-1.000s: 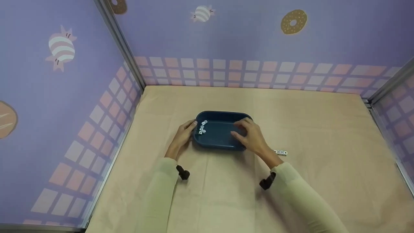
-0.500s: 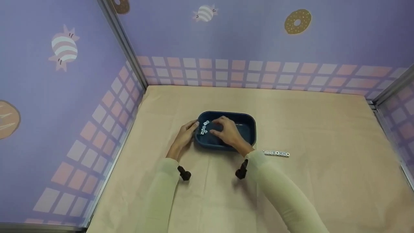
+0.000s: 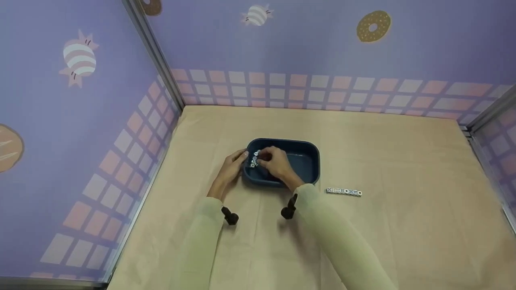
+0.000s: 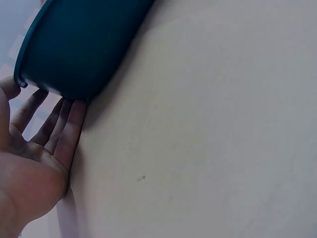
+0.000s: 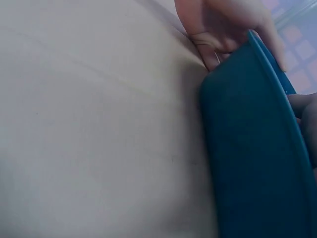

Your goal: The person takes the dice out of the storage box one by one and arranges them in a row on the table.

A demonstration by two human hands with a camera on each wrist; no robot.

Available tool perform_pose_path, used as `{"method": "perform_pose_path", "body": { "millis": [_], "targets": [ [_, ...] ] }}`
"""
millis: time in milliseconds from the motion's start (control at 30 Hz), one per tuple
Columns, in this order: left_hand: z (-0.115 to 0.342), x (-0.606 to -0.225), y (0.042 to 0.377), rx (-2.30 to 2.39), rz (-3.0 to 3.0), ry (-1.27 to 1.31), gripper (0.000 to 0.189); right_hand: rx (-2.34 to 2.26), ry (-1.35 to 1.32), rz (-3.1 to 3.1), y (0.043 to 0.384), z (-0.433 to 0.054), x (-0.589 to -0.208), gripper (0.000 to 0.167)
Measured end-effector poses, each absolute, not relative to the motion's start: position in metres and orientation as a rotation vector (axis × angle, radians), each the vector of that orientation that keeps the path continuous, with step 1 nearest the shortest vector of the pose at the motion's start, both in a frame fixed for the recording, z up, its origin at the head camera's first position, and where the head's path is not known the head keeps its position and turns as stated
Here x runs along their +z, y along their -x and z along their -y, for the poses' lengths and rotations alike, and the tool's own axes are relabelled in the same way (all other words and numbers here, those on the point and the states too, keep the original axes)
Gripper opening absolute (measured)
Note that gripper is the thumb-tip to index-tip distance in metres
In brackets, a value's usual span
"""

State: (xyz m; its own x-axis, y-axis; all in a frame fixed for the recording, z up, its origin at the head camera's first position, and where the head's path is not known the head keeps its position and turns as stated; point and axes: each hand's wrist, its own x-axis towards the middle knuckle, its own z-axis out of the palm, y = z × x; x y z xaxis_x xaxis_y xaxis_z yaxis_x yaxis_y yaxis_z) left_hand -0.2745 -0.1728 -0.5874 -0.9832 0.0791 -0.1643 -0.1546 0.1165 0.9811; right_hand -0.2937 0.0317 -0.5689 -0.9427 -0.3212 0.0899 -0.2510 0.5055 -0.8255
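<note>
A dark blue rectangular tray with raised walls sits on the table. Inside, at its left end, several small white cubes with dark marks lie in a loose cluster. My left hand grips the tray's left end, the thumb over the rim and the fingers against the outer wall. In the left wrist view those fingers touch the underside edge of the wall. Reaching over the near wall, my right hand has thumb and fingertips bent down at the cubes. Whether a cube is between them is hidden.
To the right of the tray, a straight row of similar white marked cubes lies on the beige cloth. Purple patterned panels stand behind and to the left, with another at the right edge.
My right hand has moved left across the tray to the cubes, and its thumb and fingers have drawn closer together. The cube row came fully into sight. The left hand keeps its hold.
</note>
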Motion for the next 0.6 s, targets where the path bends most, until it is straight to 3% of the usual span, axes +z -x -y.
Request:
{"method": "perform_pose_path", "body": {
  "millis": [433,600],
  "targets": [
    [0.1725,-0.5850,0.2756,1.994,-2.218,0.062,0.051,-1.240,0.600,-2.621,0.2937,-0.0290,-0.5709,0.029],
    [0.1728,-0.5882,0.2750,1.990,-2.206,0.070,0.053,-1.187,0.561,-2.612,0.2928,-0.0285,-0.5730,0.020]
  ]
}}
